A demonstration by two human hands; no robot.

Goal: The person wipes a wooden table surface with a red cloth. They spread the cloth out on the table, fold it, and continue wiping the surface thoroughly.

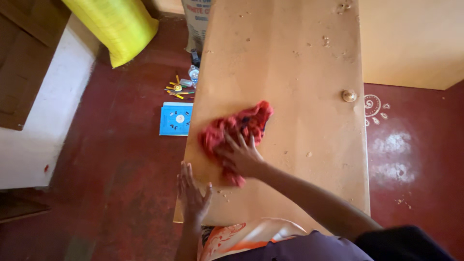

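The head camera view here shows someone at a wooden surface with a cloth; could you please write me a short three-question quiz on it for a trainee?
1. True or false: the right hand presses a red cloth onto the wooden board.
2. Where does the left hand rest? A) on the round knob B) flat at the board's near left edge C) on the blue booklet
3. Fill in: the blue booklet lies on the ____, left of the board.

Key: 1 true. 2 B. 3 floor; the round knob sits untouched near the board's right edge.
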